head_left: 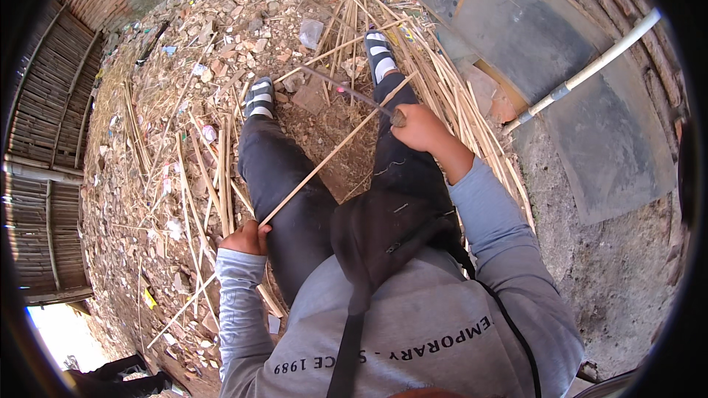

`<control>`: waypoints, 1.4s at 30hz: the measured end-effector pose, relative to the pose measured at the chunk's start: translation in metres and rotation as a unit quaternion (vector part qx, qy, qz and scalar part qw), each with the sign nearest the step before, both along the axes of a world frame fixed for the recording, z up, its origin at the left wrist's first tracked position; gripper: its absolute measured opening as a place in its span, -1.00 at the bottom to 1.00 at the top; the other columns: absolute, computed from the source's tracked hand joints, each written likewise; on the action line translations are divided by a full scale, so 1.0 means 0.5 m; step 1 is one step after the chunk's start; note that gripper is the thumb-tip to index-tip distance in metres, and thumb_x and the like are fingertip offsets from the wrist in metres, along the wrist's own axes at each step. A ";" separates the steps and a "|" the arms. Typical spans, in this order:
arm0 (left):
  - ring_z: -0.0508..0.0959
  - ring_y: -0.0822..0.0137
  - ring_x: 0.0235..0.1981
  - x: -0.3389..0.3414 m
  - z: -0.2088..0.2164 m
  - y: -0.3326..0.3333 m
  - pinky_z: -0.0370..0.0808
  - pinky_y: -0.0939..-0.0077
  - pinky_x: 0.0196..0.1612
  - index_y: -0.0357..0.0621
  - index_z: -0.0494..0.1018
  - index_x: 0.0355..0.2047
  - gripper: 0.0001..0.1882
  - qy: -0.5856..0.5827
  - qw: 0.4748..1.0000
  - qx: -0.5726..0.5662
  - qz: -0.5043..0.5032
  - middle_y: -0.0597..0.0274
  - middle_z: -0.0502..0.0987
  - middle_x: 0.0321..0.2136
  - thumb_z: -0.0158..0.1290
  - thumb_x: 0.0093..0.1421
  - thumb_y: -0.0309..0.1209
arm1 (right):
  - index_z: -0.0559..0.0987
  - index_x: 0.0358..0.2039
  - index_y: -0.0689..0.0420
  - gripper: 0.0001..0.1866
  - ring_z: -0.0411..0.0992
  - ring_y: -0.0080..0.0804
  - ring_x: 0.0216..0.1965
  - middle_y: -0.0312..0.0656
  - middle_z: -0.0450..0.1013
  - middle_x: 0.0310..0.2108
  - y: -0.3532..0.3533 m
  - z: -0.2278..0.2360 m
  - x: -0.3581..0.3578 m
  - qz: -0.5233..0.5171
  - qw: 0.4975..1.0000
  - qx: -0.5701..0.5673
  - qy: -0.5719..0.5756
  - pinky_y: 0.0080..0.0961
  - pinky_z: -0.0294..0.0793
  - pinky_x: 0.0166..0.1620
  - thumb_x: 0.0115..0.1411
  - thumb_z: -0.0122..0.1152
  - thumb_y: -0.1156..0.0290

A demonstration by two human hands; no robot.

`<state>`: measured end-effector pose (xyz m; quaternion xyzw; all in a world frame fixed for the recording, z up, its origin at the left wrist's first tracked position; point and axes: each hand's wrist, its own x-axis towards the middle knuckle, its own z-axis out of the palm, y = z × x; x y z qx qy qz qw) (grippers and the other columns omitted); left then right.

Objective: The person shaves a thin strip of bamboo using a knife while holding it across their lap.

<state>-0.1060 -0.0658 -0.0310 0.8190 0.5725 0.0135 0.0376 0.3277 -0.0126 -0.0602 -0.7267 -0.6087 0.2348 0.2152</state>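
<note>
A long, thin bamboo strip (324,163) slants across my lap, from beside my left thigh up over my right shin. My left hand (247,239) is closed around it next to my left knee. In my right hand (428,131), fingers wrapped around the handle, is a long-bladed knife (343,88). Its dark blade points up and to the left, between my feet. Strip and blade cross just left of my right fist; whether they touch I cannot tell.
Cut bamboo strips (450,99) lie in a bundle beside my right leg, with more strips (221,177) by my left. Rubble and litter (147,214) cover the ground. Dark flat sheets (531,37), a pale pole (590,66) and a bamboo-slat wall (51,88) stand around.
</note>
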 end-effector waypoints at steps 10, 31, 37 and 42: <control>0.61 -0.17 -0.49 0.017 0.014 0.009 0.52 -0.04 -0.42 -0.14 0.43 -0.36 -0.62 0.011 0.999 -0.043 0.015 -0.04 0.59 -0.51 0.00 0.37 -0.05 | 0.61 -0.33 0.21 -0.71 0.51 0.06 -0.39 0.08 0.52 -0.47 0.003 -0.068 -0.030 -0.002 0.997 0.038 0.063 -0.17 0.49 -0.25 0.02 0.36 0.26; 0.59 -0.07 -0.58 0.011 -0.016 0.011 0.50 0.03 -0.50 -0.06 0.40 -0.44 -0.64 -0.001 0.997 0.063 -0.046 0.04 0.54 -0.62 0.11 0.29 -0.05 | 0.63 -0.28 0.19 -0.68 0.54 0.13 -0.23 0.11 0.57 -0.36 -0.030 -0.029 0.021 0.036 0.998 -0.043 -0.002 -0.11 0.52 -0.15 0.00 0.33 0.26; 0.59 -0.15 -0.55 0.000 -0.016 -0.009 0.49 -0.02 -0.49 -0.09 0.40 -0.39 -0.66 -0.010 1.000 0.016 0.013 -0.03 0.55 -0.58 0.05 0.34 -0.09 | 0.61 -0.31 0.18 -0.73 0.54 0.16 -0.25 0.13 0.56 -0.36 -0.022 0.021 -0.056 0.016 1.000 -0.001 -0.006 -0.07 0.52 -0.15 0.01 0.31 0.30; 0.60 -0.15 -0.53 0.008 -0.007 -0.009 0.50 -0.01 -0.48 -0.12 0.41 -0.37 -0.65 -0.009 1.000 0.027 -0.001 -0.02 0.57 -0.54 0.09 0.32 -0.09 | 0.63 -0.29 0.14 -0.74 0.54 0.13 -0.24 0.09 0.57 -0.34 -0.032 0.001 -0.010 0.011 0.998 -0.047 -0.043 -0.05 0.52 -0.14 0.00 0.28 0.31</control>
